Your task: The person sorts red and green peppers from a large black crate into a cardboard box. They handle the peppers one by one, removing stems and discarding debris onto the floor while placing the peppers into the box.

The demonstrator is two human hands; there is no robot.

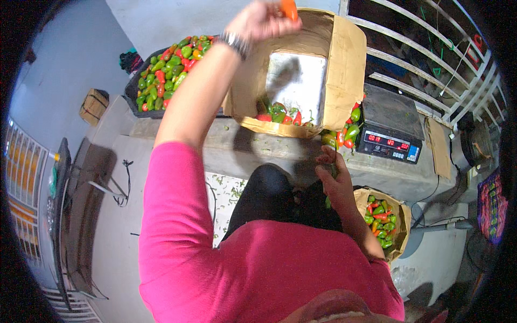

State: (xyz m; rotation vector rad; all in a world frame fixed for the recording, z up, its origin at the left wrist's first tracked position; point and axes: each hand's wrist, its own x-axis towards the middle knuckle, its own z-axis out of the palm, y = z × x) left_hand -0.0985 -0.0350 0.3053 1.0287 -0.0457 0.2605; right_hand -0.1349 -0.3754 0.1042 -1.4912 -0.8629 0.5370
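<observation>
My left hand (268, 20) is raised at the far rim of a large cardboard box (347, 76), its fingers around an orange-red pepper (289, 10). A few red and green peppers (278, 115) lie inside the box along its near side, on a bright white bottom. My right hand (335, 177) is below the box's near right corner, with something green, likely a pepper, between its fingers; the hand partly hides it. Beside that corner, loose peppers (349, 133) lie against a digital scale (389, 141). A black crate (133, 91) heaped with green and red peppers stands left of the box.
The box, crate and scale stand on a concrete ledge (226, 149). Low at the right is a paper bag (400, 238) of peppers. White metal bars (404, 48) rise behind the scale. Green scraps (228, 194) litter the white surface below. A cardboard piece (438, 149) leans right of the scale.
</observation>
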